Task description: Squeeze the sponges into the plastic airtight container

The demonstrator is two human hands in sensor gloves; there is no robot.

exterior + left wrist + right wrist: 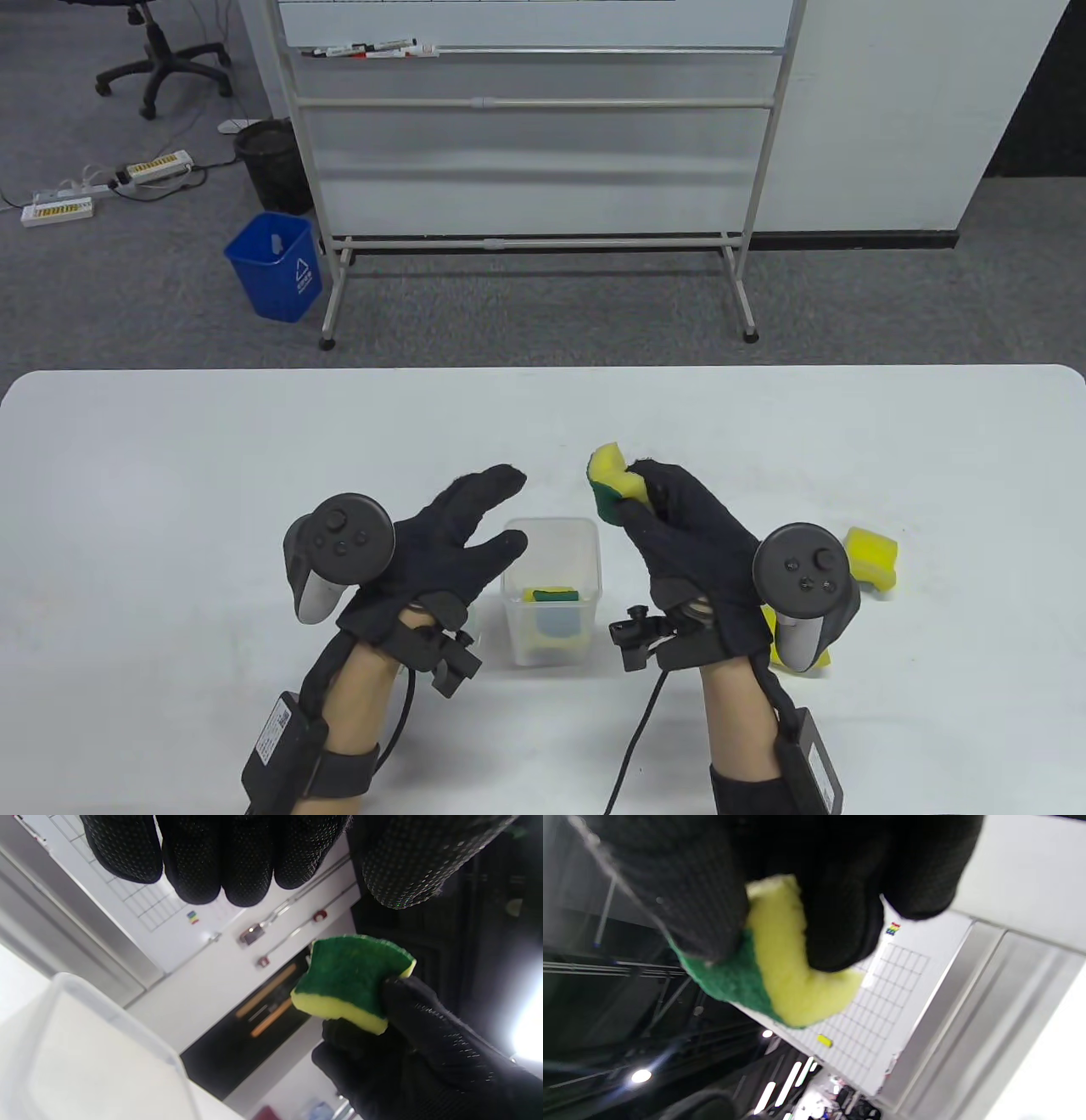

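Note:
My right hand (657, 509) squeezes a yellow and green sponge (612, 486) and holds it above the table, just right of a clear plastic container (594, 543). The squeezed sponge also shows in the left wrist view (352, 980) and in the right wrist view (780, 984). The container holds one yellow and green sponge (556, 597) at its bottom. My left hand (475, 526) is open and empty, its fingers spread beside the container's left rim, which shows in the left wrist view (85, 988).
Another yellow sponge (874, 556) lies on the white table (170, 475) to the right of my right hand. A further yellow sponge (768, 624) is mostly hidden under that hand's tracker. A whiteboard stand (543, 238) stands beyond the table's far edge.

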